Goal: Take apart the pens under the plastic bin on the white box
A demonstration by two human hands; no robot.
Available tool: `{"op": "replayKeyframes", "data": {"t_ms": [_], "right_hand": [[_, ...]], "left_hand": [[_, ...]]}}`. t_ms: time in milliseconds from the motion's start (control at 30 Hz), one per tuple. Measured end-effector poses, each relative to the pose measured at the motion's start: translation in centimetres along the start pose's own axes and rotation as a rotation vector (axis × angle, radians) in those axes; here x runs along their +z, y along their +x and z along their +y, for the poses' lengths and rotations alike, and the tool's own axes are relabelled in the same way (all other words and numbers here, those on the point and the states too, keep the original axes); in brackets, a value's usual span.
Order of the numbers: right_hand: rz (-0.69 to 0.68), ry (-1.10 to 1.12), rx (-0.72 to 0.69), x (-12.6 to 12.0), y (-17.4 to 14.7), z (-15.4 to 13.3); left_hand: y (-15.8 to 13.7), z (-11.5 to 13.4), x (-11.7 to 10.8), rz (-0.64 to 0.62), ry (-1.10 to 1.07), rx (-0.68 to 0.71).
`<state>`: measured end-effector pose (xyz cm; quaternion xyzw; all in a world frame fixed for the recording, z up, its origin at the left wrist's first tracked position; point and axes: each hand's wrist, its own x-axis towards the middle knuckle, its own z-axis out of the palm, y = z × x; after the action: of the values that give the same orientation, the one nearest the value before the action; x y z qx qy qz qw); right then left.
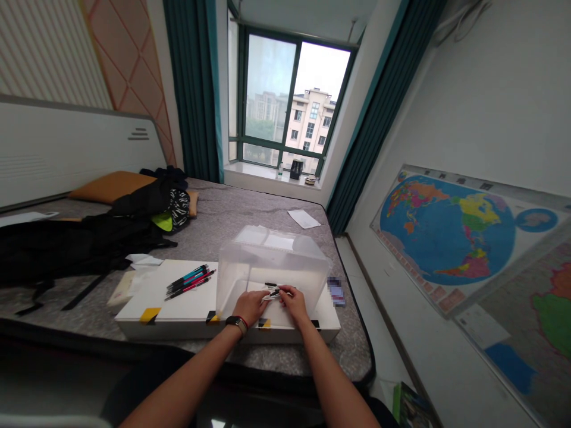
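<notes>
Grey bed [241, 205] with white box [178, 306]: left hand [250, 307] and right hand [294, 305], fingers pinched nearly closed, both grasp pen-like pieces [273, 293], lying roughly crosswise between the 2, by the clear bin [285, 260].

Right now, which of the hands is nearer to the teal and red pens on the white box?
The left. The left hand is to the right of the teal and red pens; the right hand is farther right, beyond the left hand.
</notes>
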<state>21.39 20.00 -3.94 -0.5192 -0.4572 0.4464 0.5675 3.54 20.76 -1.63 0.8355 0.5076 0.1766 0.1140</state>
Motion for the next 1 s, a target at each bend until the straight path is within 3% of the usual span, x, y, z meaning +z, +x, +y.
{"op": "replayKeyframes", "data": {"t_ms": [433, 1000], "right_hand": [[-0.004, -0.004, -0.022, 0.0, 0.2, 0.2], [0.098, 0.086, 0.009, 0.2, 0.5, 1.1]], "left_hand": [[0.0, 0.2, -0.2, -0.032, -0.008, -0.013], [-0.2, 0.6, -0.4, 0.042, 0.049, -0.058]]}}
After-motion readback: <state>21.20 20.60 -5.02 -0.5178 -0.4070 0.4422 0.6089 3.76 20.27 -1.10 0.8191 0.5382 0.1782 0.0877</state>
